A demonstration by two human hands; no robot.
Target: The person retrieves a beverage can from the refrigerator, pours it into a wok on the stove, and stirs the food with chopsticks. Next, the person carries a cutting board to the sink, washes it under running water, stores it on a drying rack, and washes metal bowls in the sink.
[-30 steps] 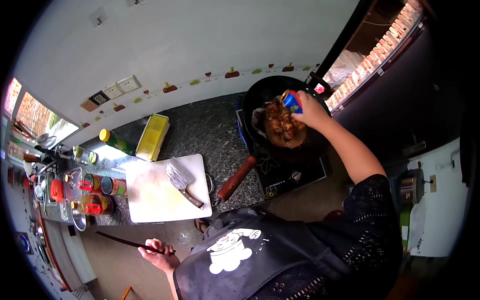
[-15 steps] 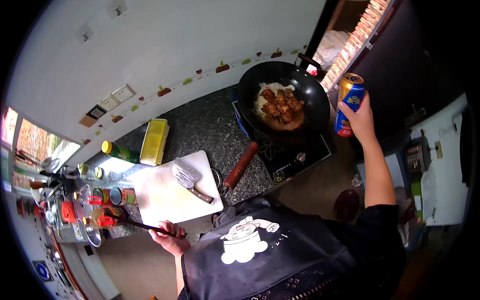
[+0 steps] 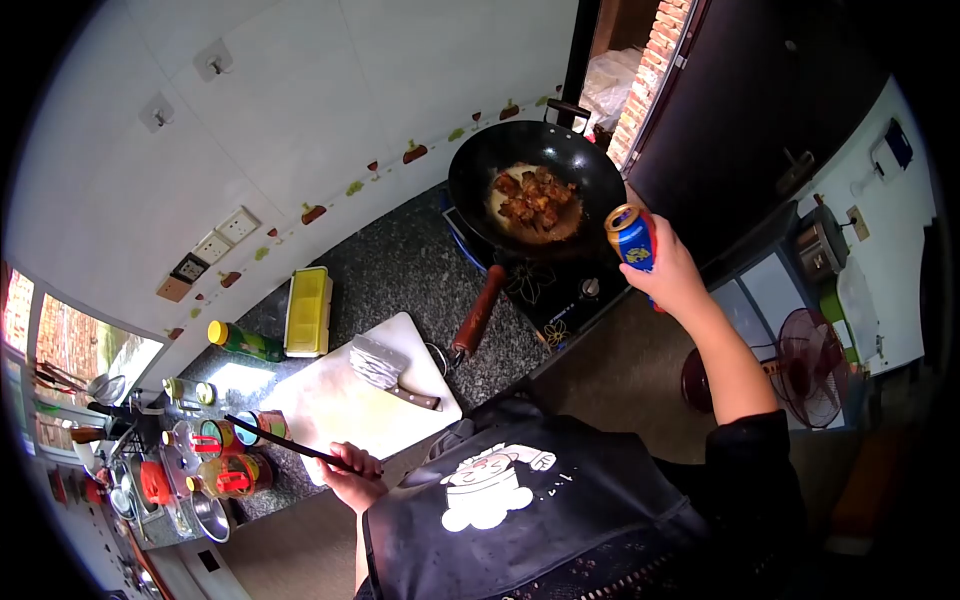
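And there was the can (image 3: 630, 240), near the wok (image 3: 592, 168), with the right hand (image 3: 672, 270) wrapped round it! Brown chunks (image 3: 537, 198) sat in the wok, saucy and glistening, up on the hob (image 3: 565, 295). Lower down, the left hand (image 3: 355, 482) had its fingers closed on a dark stick (image 3: 270, 434), close to the board (image 3: 325, 400), where a knife (image 3: 378, 363) (blade streaked white!) lay.

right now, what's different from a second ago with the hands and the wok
The right hand has moved the can from tipped over the food in the wok to outside the rim, at the right, and more upright. Nothing was newly grasped or released. The left hand still holds the dark utensil; the cleaver still lies on the cutting board.
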